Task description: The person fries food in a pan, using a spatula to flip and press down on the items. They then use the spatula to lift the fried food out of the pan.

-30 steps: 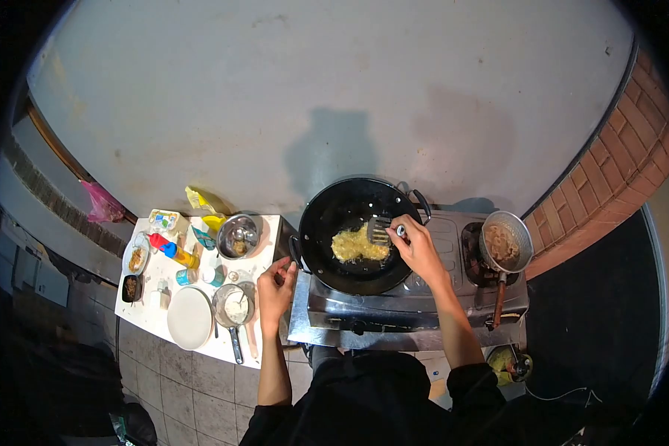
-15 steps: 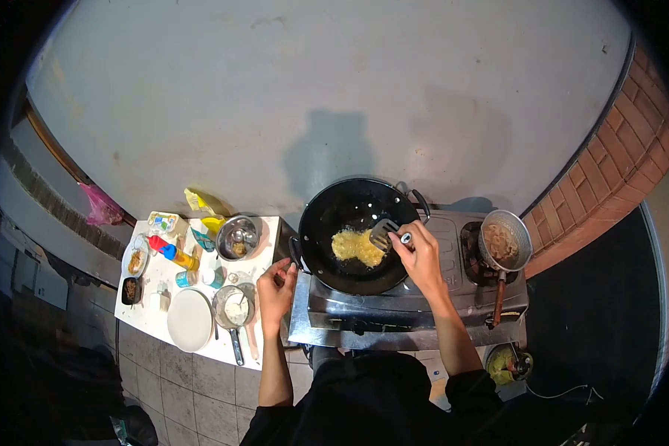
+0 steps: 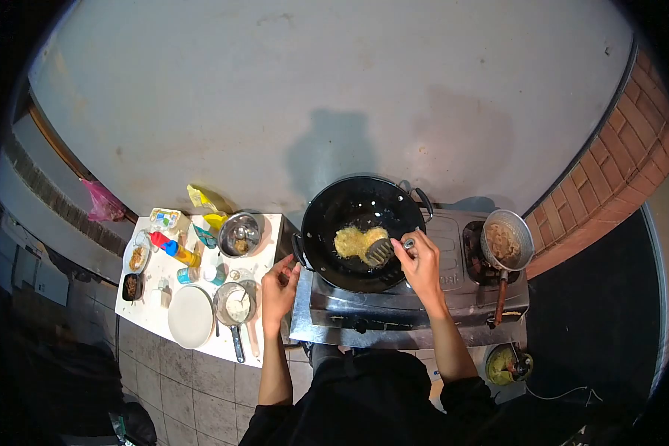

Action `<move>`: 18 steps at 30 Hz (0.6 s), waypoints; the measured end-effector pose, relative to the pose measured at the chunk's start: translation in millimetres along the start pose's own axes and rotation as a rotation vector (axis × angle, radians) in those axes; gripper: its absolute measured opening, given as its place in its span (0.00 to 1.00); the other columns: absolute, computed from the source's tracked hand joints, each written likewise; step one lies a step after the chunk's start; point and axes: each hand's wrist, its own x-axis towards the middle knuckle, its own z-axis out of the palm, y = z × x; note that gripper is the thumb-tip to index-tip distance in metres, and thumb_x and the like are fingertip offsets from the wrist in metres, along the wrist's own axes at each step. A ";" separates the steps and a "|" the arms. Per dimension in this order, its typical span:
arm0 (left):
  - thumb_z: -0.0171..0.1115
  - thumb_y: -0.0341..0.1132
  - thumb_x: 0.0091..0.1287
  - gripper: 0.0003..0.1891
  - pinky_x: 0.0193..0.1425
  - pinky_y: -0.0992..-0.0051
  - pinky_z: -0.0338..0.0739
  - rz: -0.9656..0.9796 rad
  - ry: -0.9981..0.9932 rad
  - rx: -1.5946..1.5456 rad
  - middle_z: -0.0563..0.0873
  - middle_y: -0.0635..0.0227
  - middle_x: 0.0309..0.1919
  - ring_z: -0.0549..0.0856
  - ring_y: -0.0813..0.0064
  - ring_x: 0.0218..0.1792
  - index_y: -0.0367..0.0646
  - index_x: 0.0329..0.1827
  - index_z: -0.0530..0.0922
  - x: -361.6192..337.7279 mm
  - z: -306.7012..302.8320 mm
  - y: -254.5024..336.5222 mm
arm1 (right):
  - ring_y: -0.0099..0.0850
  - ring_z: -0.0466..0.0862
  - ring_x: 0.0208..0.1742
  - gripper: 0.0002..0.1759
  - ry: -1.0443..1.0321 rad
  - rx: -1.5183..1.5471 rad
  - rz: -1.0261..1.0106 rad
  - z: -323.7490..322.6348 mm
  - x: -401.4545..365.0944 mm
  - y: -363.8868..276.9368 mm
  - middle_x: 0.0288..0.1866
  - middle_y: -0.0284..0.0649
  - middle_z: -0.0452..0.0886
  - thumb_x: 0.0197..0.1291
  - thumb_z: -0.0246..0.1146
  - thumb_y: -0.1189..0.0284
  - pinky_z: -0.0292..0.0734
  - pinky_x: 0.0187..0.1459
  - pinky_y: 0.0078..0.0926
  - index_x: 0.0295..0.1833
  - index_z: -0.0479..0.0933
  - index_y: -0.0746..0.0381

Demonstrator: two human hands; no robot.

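Observation:
My right hand grips the short handle of a slotted spatula over the wok. The spatula's head lies against the right part of a yellow, battered piece of food, which sits in bubbling oil. The black two-handled wok stands on the left side of a metal gas stove. My left hand is at the wok's left handle, fingers curled and fingertips against it; the exact contact is partly hidden.
A small pan with brownish food stands on the right burner. Left of the stove, a white table bears a plate, a saucepan of white mixture, a metal bowl and sauce bottles. A grey wall rises behind.
The spatula's head has swung down and tilted over onto the right part of the food. My right hand has turned and lowered slightly. My left hand stays by the wok's handle.

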 end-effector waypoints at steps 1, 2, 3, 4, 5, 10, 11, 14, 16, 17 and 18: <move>0.67 0.34 0.65 0.17 0.23 0.80 0.62 0.000 -0.001 0.001 0.73 0.75 0.19 0.67 0.86 0.20 0.31 0.54 0.81 0.5 1.6 -1.0 | 0.22 0.70 0.20 0.09 0.017 0.008 -0.009 0.7 -0.9 0.5 0.26 0.40 0.72 0.57 0.68 0.80 0.63 0.21 0.20 0.32 0.73 0.70; 0.67 0.34 0.65 0.18 0.23 0.80 0.62 -0.008 -0.010 -0.010 0.73 0.74 0.19 0.67 0.86 0.20 0.31 0.54 0.81 1.6 3.2 -1.7 | 0.22 0.70 0.20 0.09 0.017 0.009 -0.008 0.9 -1.4 1.9 0.26 0.40 0.72 0.57 0.68 0.80 0.63 0.21 0.20 0.32 0.73 0.70; 0.67 0.34 0.65 0.18 0.23 0.80 0.63 -0.016 -0.019 -0.020 0.72 0.74 0.19 0.67 0.86 0.20 0.31 0.55 0.80 2.7 4.5 -2.8 | 0.21 0.71 0.19 0.08 0.031 0.028 -0.001 0.6 -1.7 4.3 0.26 0.39 0.72 0.58 0.67 0.81 0.62 0.20 0.20 0.33 0.73 0.70; 0.67 0.34 0.65 0.18 0.23 0.80 0.63 -0.016 -0.017 -0.019 0.72 0.74 0.19 0.67 0.86 0.20 0.31 0.55 0.80 3.8 5.5 -4.5 | 0.20 0.72 0.18 0.08 0.044 0.047 0.005 0.4 -1.5 6.4 0.26 0.38 0.72 0.59 0.67 0.81 0.62 0.19 0.19 0.33 0.73 0.70; 0.67 0.34 0.65 0.18 0.23 0.80 0.63 0.018 -0.008 -0.006 0.73 0.74 0.19 0.67 0.86 0.19 0.31 0.55 0.80 4.6 6.6 -6.4 | 0.20 0.72 0.18 0.08 0.044 0.048 0.006 0.4 -0.9 8.0 0.26 0.38 0.72 0.59 0.67 0.81 0.62 0.19 0.19 0.33 0.73 0.70; 0.67 0.33 0.65 0.18 0.23 0.80 0.63 0.004 0.001 0.007 0.73 0.73 0.19 0.67 0.86 0.19 0.31 0.54 0.81 9.1 11.4 -10.9 | 0.22 0.73 0.19 0.08 0.106 0.076 0.043 -0.1 5.4 7.7 0.27 0.39 0.74 0.59 0.66 0.81 0.64 0.19 0.21 0.32 0.73 0.70; 0.67 0.32 0.64 0.18 0.23 0.80 0.63 0.002 0.013 0.020 0.73 0.73 0.19 0.67 0.86 0.19 0.31 0.54 0.81 9.5 11.5 -8.3 | 0.26 0.74 0.21 0.08 0.132 0.088 0.095 0.6 5.9 6.5 0.26 0.42 0.75 0.58 0.67 0.80 0.66 0.22 0.23 0.30 0.73 0.70; 0.68 0.30 0.63 0.17 0.23 0.79 0.64 0.008 0.027 0.049 0.73 0.73 0.19 0.68 0.85 0.19 0.32 0.53 0.81 10.5 10.0 -2.1 | 0.25 0.74 0.18 0.09 0.110 0.228 0.350 2.3 1.9 4.2 0.26 0.42 0.76 0.59 0.66 0.80 0.65 0.20 0.23 0.30 0.73 0.70; 0.68 0.30 0.62 0.17 0.23 0.79 0.64 0.013 0.027 0.065 0.73 0.73 0.19 0.68 0.85 0.19 0.32 0.53 0.82 10.9 9.7 -3.1 | 0.24 0.73 0.17 0.10 0.116 0.212 0.290 5.8 -1.7 4.8 0.25 0.40 0.75 0.59 0.66 0.79 0.64 0.19 0.23 0.30 0.73 0.70; 0.69 0.29 0.62 0.17 0.23 0.79 0.64 0.026 0.036 0.059 0.74 0.72 0.19 0.69 0.85 0.19 0.32 0.53 0.82 11.4 10.0 -5.0 | 0.22 0.73 0.15 0.10 0.124 0.194 0.232 7.0 -3.8 6.0 0.25 0.39 0.75 0.60 0.66 0.79 0.63 0.17 0.22 0.29 0.73 0.70; 0.69 0.29 0.61 0.17 0.23 0.80 0.64 0.039 0.043 0.052 0.74 0.72 0.20 0.69 0.85 0.19 0.33 0.52 0.82 11.8 10.3 -6.1 | 0.22 0.73 0.15 0.10 0.127 0.192 0.236 7.3 -5.5 8.9 0.25 0.39 0.75 0.60 0.66 0.79 0.63 0.17 0.22 0.29 0.73 0.70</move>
